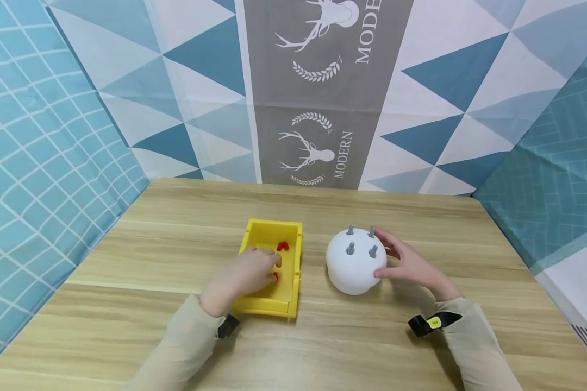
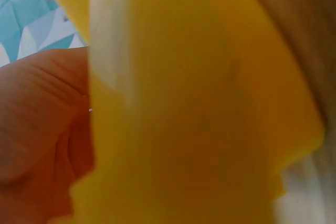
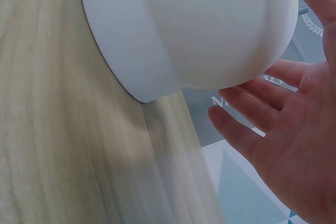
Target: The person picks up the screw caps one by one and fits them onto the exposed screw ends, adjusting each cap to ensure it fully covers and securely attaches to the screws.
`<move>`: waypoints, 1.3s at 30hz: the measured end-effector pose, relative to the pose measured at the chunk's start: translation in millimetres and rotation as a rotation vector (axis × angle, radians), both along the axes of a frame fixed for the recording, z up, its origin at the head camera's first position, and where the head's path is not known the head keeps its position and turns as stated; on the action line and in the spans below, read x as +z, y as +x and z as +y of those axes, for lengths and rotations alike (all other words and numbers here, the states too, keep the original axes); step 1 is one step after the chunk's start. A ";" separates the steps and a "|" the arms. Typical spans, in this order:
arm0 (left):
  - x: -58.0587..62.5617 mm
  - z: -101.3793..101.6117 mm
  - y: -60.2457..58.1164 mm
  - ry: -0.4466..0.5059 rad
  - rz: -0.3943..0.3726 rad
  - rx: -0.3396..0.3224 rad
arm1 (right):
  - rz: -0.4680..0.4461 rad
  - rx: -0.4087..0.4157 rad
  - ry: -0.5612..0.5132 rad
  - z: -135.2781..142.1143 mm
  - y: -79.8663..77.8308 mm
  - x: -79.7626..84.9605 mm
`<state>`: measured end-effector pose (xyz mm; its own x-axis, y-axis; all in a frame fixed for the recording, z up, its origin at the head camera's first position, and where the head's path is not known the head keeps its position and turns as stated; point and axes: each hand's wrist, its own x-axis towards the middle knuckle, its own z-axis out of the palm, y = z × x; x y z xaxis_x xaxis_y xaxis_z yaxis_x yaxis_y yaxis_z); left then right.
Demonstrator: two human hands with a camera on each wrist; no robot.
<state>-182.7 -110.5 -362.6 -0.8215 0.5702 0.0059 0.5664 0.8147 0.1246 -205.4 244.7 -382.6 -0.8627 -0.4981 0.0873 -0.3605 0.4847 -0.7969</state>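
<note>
My left hand (image 1: 251,269) reaches into a yellow plastic bin (image 1: 285,293), fingers bent down over its floor. One small red piece (image 1: 276,277) shows right at its fingertips; I cannot tell whether they pinch it. A V-shaped red piece (image 1: 282,246) lies farther back in the bin. In the left wrist view the bin's yellow wall (image 2: 178,103) hides most of the fingers. To the right stands a white rounded body (image 1: 347,274) with several grey threaded posts (image 1: 350,248) upright on top. My right hand (image 1: 413,266) holds its right side, thumb in front and fingers behind.
Both things stand on a wood-grain table (image 1: 293,358). Behind it hangs a patterned cloth (image 1: 313,98) with deer prints, and blue tiled cloth (image 1: 54,152) borders the left. A dark strap (image 1: 435,323) circles the right wrist.
</note>
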 end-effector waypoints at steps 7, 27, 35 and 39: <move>-6.1 7.7 2.1 -0.094 0.045 -0.001 | 0.008 -0.001 0.030 -2.2 -0.5 -0.4; -20.2 14.2 2.1 -0.125 0.140 -0.034 | -0.012 -0.003 -0.038 -1.7 -1.4 -4.3; -11.4 14.0 2.5 -0.129 0.162 -0.034 | -0.008 0.008 -0.047 -1.4 -2.8 -5.4; -6.0 15.1 2.5 -0.125 0.170 -0.037 | -0.009 0.008 -0.041 -1.4 -3.6 -5.5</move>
<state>-180.2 -95.4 -368.6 -0.7934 0.6047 0.0699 0.6002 0.7962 -0.0761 -209.0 243.4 -388.2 -0.8594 -0.5014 0.1006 -0.3574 0.4482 -0.8194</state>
